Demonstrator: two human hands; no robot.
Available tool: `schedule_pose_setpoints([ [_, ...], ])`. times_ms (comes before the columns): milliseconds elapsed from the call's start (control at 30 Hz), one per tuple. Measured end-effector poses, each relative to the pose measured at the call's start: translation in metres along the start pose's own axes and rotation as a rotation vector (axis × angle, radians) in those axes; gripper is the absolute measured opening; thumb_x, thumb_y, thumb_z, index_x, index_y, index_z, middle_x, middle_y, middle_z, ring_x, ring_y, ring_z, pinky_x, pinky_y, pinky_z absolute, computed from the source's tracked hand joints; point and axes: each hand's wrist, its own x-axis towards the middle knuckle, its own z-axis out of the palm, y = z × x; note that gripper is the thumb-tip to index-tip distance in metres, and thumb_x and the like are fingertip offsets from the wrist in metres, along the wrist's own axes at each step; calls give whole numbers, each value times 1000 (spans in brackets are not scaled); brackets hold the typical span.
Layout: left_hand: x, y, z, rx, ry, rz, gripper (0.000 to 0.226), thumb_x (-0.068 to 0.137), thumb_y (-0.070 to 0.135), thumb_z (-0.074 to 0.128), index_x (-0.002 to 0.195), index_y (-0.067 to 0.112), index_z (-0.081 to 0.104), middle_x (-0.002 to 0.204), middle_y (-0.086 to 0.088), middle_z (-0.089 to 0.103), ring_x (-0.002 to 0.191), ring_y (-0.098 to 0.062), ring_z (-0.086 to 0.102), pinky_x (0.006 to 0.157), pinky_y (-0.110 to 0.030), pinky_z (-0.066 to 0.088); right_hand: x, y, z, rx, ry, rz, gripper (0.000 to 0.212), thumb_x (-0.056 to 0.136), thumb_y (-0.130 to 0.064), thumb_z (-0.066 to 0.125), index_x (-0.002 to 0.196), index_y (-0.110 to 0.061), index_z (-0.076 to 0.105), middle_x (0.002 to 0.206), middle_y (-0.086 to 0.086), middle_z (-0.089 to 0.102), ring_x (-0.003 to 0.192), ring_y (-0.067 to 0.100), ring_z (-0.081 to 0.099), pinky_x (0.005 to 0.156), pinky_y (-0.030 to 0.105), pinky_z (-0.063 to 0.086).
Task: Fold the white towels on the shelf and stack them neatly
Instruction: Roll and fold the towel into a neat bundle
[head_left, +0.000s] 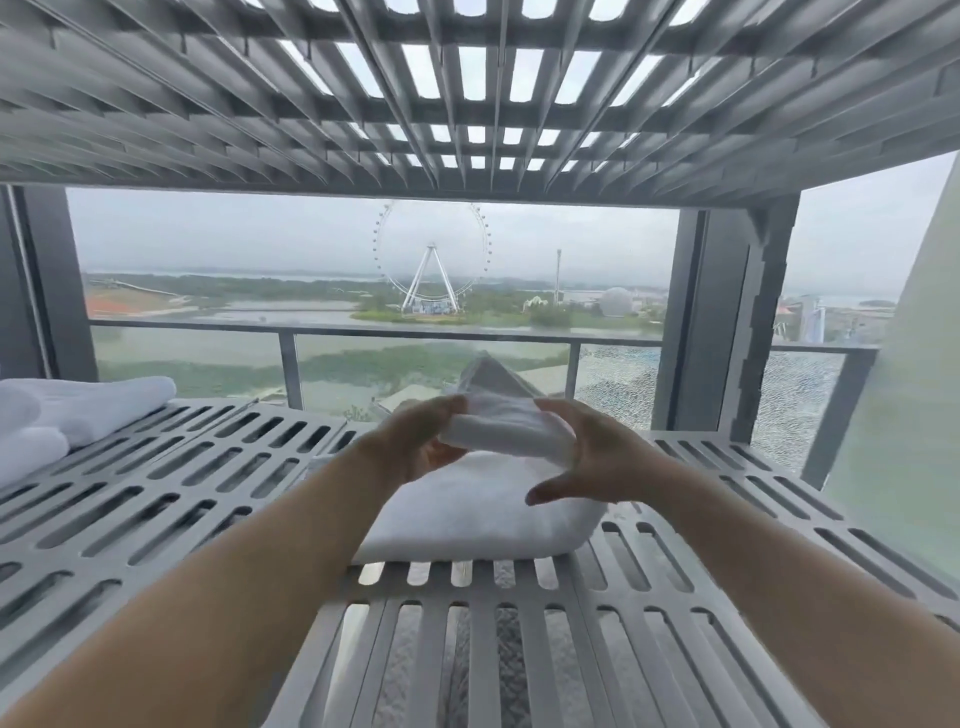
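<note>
At the centre of the frame both hands hold a small folded towel (506, 426) just above a larger folded towel (478, 514) lying on the slatted shelf (171, 483). The left hand (423, 441) pinches its left end, fingers closed on the cloth. The right hand (597, 457) cups its right end, fingers curled. More towels (67, 415) lie at the left edge of the frame

We hold a small folded towel (506, 423) between our left hand (423, 439) and right hand (597, 457), above a larger folded towel (467, 514) on the slatted shelf (156, 493).
</note>
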Motion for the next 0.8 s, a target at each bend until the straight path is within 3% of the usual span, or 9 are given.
schedule_pose_setpoints([
  [133,2,19,-38,53,116,-24,15,79,3,42,88,4,54,85,-11,58,71,-22,60,44,-23,52,-3,7,30,136,170,92,76,62,-30,81,128,-19,46,118,-1,58,108,18,57,85,28,46],
  [200,1,21,-60,100,195,-72,19,75,5,38,88,4,51,87,-11,55,73,-23,58,41,-24,50,0,3,46,110,171,80,59,68,-22,71,123,-18,50,115,2,60,107,21,57,85,30,47],
  [300,-5,15,-82,256,248,-170,45,79,36,53,119,16,46,117,-1,43,96,-20,55,49,-30,55,6,-9,62,-8,168,-13,49,69,-13,56,118,-19,51,111,6,59,101,25,55,80,29,43],
  [367,-10,5,-84,405,241,-190,56,75,52,67,119,21,53,118,9,46,89,-13,58,51,-24,54,9,-13,67,-41,203,-55,47,70,-11,53,116,-20,53,110,6,60,99,27,56,78,31,44],
  [433,-9,-5,-87,497,269,-122,58,71,45,75,117,14,59,115,-1,60,91,-17,63,57,-25,52,11,-13,70,-82,225,-72,49,71,-9,51,119,-21,53,114,4,60,102,27,54,80,34,46],
  [500,-12,-6,-91,521,353,55,57,69,34,79,114,8,56,107,-10,62,91,-23,63,65,-29,52,13,-13,73,-167,216,-97,51,73,-7,48,121,-23,53,121,1,57,107,28,50,86,37,45],
  [600,-28,-4,-104,477,458,224,54,67,22,78,110,17,45,96,-3,59,83,-18,61,60,-27,47,16,-17,82,-337,222,-199,56,76,1,48,125,-24,52,130,-1,51,112,27,44,91,38,46],
  [733,-56,-22,-120,513,432,33,53,71,12,68,117,14,42,99,-8,58,82,-21,62,55,-29,49,19,-22,88,-374,218,-332,57,78,4,47,127,-25,54,135,3,50,114,29,42,91,41,45],
  [800,-63,-24,-122,516,416,-60,48,71,15,66,114,6,47,87,-10,57,60,-16,61,44,-21,43,20,-17,86,-289,184,-392,58,75,6,50,124,-24,58,131,3,56,112,31,45,90,45,44],
])
